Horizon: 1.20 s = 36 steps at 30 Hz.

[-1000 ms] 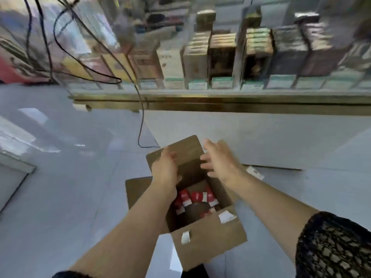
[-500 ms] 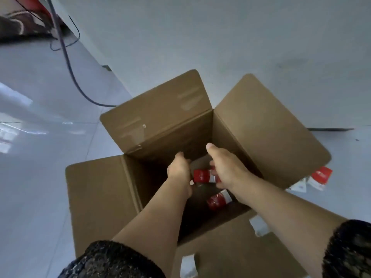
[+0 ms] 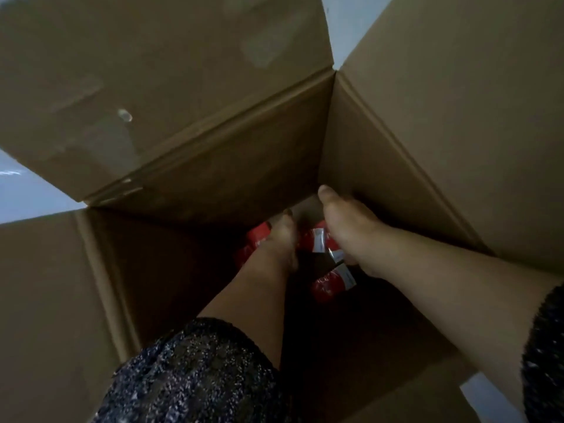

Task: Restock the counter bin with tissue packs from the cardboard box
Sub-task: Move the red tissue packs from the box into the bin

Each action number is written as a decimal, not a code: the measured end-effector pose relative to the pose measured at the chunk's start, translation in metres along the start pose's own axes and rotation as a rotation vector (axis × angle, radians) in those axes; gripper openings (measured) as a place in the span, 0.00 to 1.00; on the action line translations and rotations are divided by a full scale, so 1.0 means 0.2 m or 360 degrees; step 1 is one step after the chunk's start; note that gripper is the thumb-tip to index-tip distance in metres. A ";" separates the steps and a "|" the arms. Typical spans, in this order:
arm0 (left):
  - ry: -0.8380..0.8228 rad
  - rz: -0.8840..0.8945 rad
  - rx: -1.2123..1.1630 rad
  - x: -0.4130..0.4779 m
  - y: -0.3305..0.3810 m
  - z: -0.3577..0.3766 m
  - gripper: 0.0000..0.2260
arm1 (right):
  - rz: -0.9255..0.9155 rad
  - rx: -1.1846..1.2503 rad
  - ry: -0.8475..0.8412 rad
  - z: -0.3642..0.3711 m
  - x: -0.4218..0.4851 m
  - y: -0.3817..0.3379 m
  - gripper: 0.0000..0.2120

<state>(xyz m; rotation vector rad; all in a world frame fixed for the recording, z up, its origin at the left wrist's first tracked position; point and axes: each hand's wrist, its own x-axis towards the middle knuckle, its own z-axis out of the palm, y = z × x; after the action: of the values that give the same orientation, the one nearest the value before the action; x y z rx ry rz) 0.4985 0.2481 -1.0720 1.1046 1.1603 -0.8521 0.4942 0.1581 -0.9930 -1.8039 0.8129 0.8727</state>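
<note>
Looking straight down into an open cardboard box, its brown flaps spread outward over a pale floor, the left arm in a dark speckled sleeve reaches deep inside. The left hand is down among red tissue packs on the shadowed bottom, its fingers hidden, so its grip cannot be told. Just to its right lies another red and white pack, then the right hand near the far right corner, thumb raised along the wall and fingers out of sight, with one more pack lying just below it.
</note>
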 end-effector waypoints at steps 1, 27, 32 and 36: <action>-0.0021 -0.0034 0.0026 0.03 -0.01 0.00 0.24 | 0.0001 -0.0007 0.0010 0.01 0.02 0.01 0.25; -0.0024 0.0228 0.0268 0.13 0.01 0.06 0.14 | -0.0072 0.0064 0.0137 0.03 0.07 0.07 0.24; -0.0053 0.0059 0.0149 -0.12 0.06 -0.02 0.12 | -0.0155 0.0069 0.0047 -0.04 -0.15 -0.03 0.24; 0.0003 -0.0017 0.0109 -0.42 0.08 -0.11 0.07 | -0.0270 -0.0032 -0.0060 -0.10 -0.36 -0.14 0.22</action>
<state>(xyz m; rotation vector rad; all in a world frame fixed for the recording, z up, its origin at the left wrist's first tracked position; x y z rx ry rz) 0.4898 0.2715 -0.9882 1.1563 1.1464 -0.9048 0.4839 0.1595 -0.9133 -1.8388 0.6192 0.8040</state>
